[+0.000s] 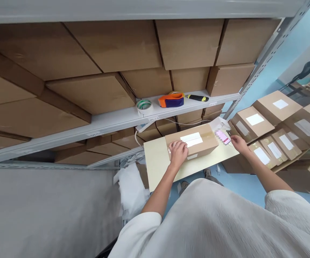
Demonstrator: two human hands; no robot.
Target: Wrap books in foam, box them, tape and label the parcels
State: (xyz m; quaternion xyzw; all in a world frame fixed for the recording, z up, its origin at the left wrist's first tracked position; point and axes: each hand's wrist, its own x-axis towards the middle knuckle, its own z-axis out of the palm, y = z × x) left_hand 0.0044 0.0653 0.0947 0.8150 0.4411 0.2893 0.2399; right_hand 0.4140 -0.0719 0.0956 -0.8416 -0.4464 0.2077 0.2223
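Observation:
A taped cardboard box with a white label on its top lies on a pale yellow tabletop. My left hand rests palm down on the left end of this box, its fingers stretched towards the label. At the box's right end lies a phone with a lit pink screen, partly blurred out. Close to the phone's right edge is my right hand, fingers drawn together; what they hold, if anything, is too small to make out. White paper sits behind the phone.
On the grey shelf lie a tape roll, an orange and blue tape dispenser and a yellow and black cutter. Cardboard boxes fill the shelves. Labelled boxes are stacked at right. White packing material lies left of the table.

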